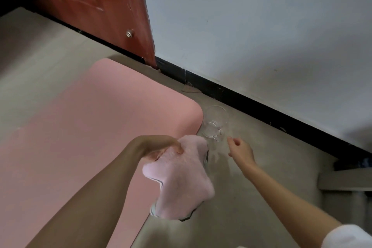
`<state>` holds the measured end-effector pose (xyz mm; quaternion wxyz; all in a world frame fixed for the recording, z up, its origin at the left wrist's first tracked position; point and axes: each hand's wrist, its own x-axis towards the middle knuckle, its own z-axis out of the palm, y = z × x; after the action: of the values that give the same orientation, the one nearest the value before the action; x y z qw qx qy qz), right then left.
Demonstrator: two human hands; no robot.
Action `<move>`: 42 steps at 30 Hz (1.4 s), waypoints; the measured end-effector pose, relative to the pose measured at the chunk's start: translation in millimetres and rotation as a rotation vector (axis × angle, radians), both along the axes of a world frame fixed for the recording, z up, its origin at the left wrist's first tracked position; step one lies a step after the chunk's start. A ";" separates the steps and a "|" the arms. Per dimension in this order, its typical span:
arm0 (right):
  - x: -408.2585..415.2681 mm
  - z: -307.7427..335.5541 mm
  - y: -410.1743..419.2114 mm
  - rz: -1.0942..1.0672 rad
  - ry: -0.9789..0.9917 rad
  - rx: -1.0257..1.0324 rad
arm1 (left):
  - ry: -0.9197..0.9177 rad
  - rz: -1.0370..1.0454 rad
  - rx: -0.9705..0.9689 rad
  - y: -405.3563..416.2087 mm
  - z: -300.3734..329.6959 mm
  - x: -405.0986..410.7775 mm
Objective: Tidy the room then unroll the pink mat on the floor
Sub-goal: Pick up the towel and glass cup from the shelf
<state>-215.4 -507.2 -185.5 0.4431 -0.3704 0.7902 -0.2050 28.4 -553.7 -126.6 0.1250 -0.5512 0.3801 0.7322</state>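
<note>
While left hand (161, 144) grips cloth (181, 179), right hand (240, 150) loosely open, empty, near glass (214, 123). Mat (80, 127) flat on floor, glass just beside its corner. Risk: clumsy reach tips glass; breakage.

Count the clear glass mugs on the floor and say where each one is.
1. A clear glass mug stands on the bare floor just off the pink mat's corner, beyond the right hand. The towel in the left hand may hide others.
</note>
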 end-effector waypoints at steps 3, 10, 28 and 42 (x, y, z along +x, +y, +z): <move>9.6 19.6 22.1 0.203 -0.469 0.052 | 0.191 0.101 0.003 -1.5 2.0 -10.7; 11.9 30.9 32.7 0.238 -1.055 0.215 | 0.054 0.346 -0.338 -4.2 -5.8 -32.7; 26.0 -10.4 4.6 -0.009 -0.402 0.107 | -0.270 0.123 -0.334 14.5 -44.5 -13.5; 26.3 -53.9 45.6 0.934 0.599 -0.035 | -0.574 -0.767 -0.813 53.7 -107.1 -41.0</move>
<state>-189.0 -461.6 -239.4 0.2367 -0.7309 0.6298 0.1145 -12.6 -500.0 -233.7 0.2564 -0.5537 0.7501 0.2551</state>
